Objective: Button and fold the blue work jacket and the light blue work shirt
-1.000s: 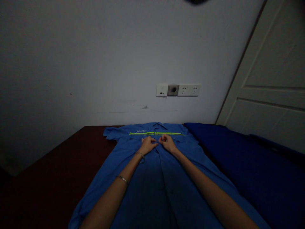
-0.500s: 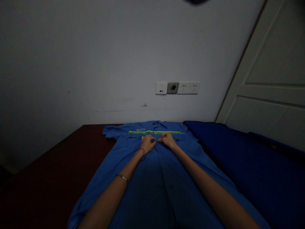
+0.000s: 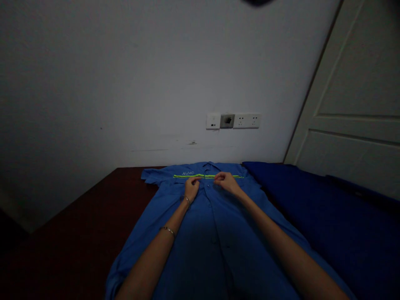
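Observation:
A blue short-sleeved shirt (image 3: pixel 184 233) lies spread out with its collar toward the wall. It has a yellow-green stripe and pale lettering across the chest. A button (image 3: pixel 208 186) shows on the front placket between my hands. My left hand (image 3: pixel 192 187) is at the chest left of the placket, its index finger stretched toward the stripe and its thumb apart. Just right of the placket, my right hand (image 3: pixel 225 182) has loosely bent fingers with nothing visible in them. Two bracelets circle my left arm.
The shirt rests on a dark red-brown surface (image 3: pixel 93 216). Dark blue cloth (image 3: pixel 312 208) lies along the right side. Behind stands a pale wall (image 3: pixel 140 83) with sockets (image 3: pixel 246 121); a white panelled door (image 3: pixel 353 96) is at the right.
My hands were pinching close together at the placket; they have let go and moved apart, uncovering the button. The right hand has lifted slightly. The view has shifted a little.

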Demonstrator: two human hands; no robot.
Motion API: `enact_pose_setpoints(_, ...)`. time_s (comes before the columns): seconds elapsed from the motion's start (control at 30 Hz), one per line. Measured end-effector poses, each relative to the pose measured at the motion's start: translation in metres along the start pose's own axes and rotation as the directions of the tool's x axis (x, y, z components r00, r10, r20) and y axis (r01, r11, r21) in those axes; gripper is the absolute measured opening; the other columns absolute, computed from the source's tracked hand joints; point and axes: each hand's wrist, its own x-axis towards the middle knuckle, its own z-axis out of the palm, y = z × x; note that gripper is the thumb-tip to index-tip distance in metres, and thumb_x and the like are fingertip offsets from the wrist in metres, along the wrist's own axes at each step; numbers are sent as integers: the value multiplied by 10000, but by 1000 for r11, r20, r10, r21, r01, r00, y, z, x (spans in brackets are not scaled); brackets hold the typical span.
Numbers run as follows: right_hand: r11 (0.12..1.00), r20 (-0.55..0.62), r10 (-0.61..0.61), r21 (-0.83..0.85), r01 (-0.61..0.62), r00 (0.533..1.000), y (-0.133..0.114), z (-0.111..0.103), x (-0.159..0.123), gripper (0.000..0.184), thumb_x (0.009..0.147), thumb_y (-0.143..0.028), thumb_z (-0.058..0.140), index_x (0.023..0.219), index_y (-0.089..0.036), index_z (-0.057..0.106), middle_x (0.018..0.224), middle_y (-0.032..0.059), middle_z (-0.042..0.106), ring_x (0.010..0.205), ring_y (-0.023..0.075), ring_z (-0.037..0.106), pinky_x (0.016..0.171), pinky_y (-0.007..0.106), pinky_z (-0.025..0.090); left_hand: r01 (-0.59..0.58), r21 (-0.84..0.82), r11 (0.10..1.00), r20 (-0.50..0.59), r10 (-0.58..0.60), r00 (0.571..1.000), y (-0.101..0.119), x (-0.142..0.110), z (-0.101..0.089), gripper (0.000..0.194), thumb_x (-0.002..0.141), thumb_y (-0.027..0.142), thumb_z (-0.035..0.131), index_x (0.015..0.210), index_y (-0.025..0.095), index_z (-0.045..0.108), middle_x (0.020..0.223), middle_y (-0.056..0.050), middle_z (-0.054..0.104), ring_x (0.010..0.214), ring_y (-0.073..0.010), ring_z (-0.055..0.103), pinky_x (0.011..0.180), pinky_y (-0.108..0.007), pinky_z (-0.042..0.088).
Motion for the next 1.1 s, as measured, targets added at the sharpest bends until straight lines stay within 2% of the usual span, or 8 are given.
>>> enact_pose_setpoints(0.1, 950, 79, -78, -297, 98, 994, -14, 8, -24, 113, 577, -120, 559, 655, -179, 616, 594, 16, 613, 544, 149, 551, 494, 230, 369, -24, 43, 999, -65, 27, 998, 1, -3, -3, 255, 716, 71, 447, 799, 128, 681, 848, -58, 662, 803, -150, 581, 764, -271, 445)
enact_pose_setpoints(0.27, 685, 148, -43, -715, 137, 988, -33, 22, -84, 200, 638, -246, 579, 827, -204, 630, 785, 117, 664, 701, 258, 615, 596, 321, 399, -139, 144, 980, -62, 150, 987, 7, -9, -2, 217, 703, 62, 464, 730, 135, 667, 761, -44, 640, 772, -147, 566, 747, -263, 440)
enact_pose_setpoints(0.43, 595, 146, 18, -797, 107, 989, -43, 30, -123, 330, 657, -276, 584, 960, -145, 606, 908, 211, 653, 798, 319, 628, 645, 383, 434, -236, 206, 950, 9, 239, 971, 10, -12, -1, 207, 697, 53, 473, 698, 138, 662, 721, -38, 629, 735, -143, 555, 732, -260, 437)
enact_pose_setpoints(0.7, 544, 47, 59, -839, 7, 997, -54, 39, -126, 344, 686, -154, 531, 1018, -74, 574, 927, 198, 651, 867, 301, 628, 694, 357, 465, -255, 269, 929, 180, 212, 961, 21, -36, -1, 206, 711, 58, 497, 759, 149, 676, 808, -42, 667, 800, -147, 589, 798, -271, 447)
enact_pose_setpoints(0.83, 617, -42, 15, -786, -42, 999, -49, 38, -124, 326, 715, -70, 459, 1015, -60, 584, 938, 208, 646, 872, 281, 627, 715, 335, 455, -126, 249, 960, 301, 47, 953, 28, -53, -1, 260, 701, 61, 538, 918, 120, 668, 911, -67, 686, 851, -153, 618, 825, -259, 455)
enact_pose_setpoints(0.93, 802, -138, 34, -587, -109, 990, -35, 31, -120, 313, 669, -52, 491, 949, -69, 630, 951, 201, 648, 920, 284, 607, 762, 324, 431, -68, 257, 964, 273, -4, 962, 33, -68, -3, 467, 705, 47, 550, 1171, 60, 536, 1009, -112, 666, 928, -162, 616, 857, -260, 448)
enact_pose_setpoints(1.03, 917, -185, 75, -373, -141, 980, -21, 24, -114, 320, 618, -40, 514, 893, -87, 671, 911, 157, 671, 903, 252, 609, 759, 274, 419, -93, 320, 943, 289, -3, 957, 37, -83, -7, 558, 734, 69, 560, 1276, 49, 429, 1098, -132, 631, 1019, -174, 586, 906, -273, 423)
enact_pose_setpoints(1.1, 942, -189, 94, -300, -149, 978, -14, 21, -110, 316, 605, -52, 524, 873, -94, 687, 829, 116, 686, 810, 216, 623, 694, 238, 425, -152, 382, 912, 329, 19, 944, 40, -91, -10, 441, 769, 120, 557, 1207, 87, 518, 1120, -122, 622, 1046, -188, 572, 921, -293, 413)
